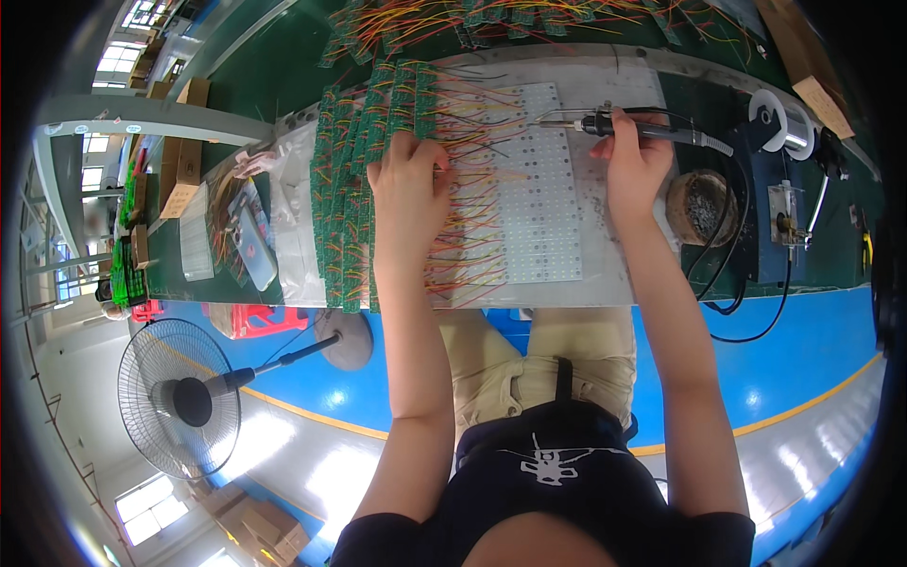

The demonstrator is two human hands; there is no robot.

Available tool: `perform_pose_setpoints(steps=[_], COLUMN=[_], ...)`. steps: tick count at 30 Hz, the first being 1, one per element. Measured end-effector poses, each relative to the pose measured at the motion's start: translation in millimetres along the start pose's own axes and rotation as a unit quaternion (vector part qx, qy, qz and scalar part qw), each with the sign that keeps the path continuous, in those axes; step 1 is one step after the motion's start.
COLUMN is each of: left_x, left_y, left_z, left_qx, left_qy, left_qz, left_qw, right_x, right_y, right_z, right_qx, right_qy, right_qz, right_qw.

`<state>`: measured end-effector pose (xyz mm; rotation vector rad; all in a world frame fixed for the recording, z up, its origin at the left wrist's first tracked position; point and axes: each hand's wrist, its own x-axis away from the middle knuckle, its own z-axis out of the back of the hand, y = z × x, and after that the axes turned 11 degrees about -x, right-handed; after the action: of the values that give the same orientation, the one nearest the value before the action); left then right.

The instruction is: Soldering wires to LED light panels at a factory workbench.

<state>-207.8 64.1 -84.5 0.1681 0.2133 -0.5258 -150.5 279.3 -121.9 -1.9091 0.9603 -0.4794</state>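
L hand (408,184) lies flat, fingers together, on green circuit boards (348,189) w/ coloured wires (463,255). R hand (635,163) grips soldering iron (605,123) over white LED panel (539,189). Solder spool (782,118), tip-cleaner pot (701,208) to the right; fan (179,397) on floor.

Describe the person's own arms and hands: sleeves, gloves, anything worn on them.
Both forearms are bare, with no gloves, watch or rings visible on the left hand or the right hand. Short dark sleeves end at the upper arms, part of a dark top with a white print.
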Motion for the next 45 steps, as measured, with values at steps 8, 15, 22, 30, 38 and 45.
perform_pose_setpoints(steps=[8, 15, 22, 30, 38, 45], left_x=[-9, -12, -14, -14, -17, -19], left_y=[28, 32, 32, 36, 37, 44], left_z=[-11, -24, -28, -34, -51, -56], left_qx=[0.066, 0.104, 0.096, 0.092, 0.142, 0.125], left_qy=[0.028, 0.017, 0.048, 0.075, 0.108, 0.135], left_qz=[-0.078, -0.07, -0.087, -0.075, -0.031, -0.031], left_qw=[0.994, 0.992, 0.99, 0.99, 0.984, 0.982], right_x=[-1, 0, -1, -2, 0, 1], right_y=[2, 2, 2, 8, 4, 4], right_z=[2, 1, 1, 7, 1, 3], right_qx=[-0.013, -0.008, -0.02, -0.038, -0.014, 0.001], right_qy=[-0.002, -0.001, -0.005, -0.01, -0.001, -0.002], right_qz=[0.008, -0.001, 0.002, 0.01, -0.001, -0.005], right_qw=[1.0, 1.0, 1.0, 0.999, 1.0, 1.0])
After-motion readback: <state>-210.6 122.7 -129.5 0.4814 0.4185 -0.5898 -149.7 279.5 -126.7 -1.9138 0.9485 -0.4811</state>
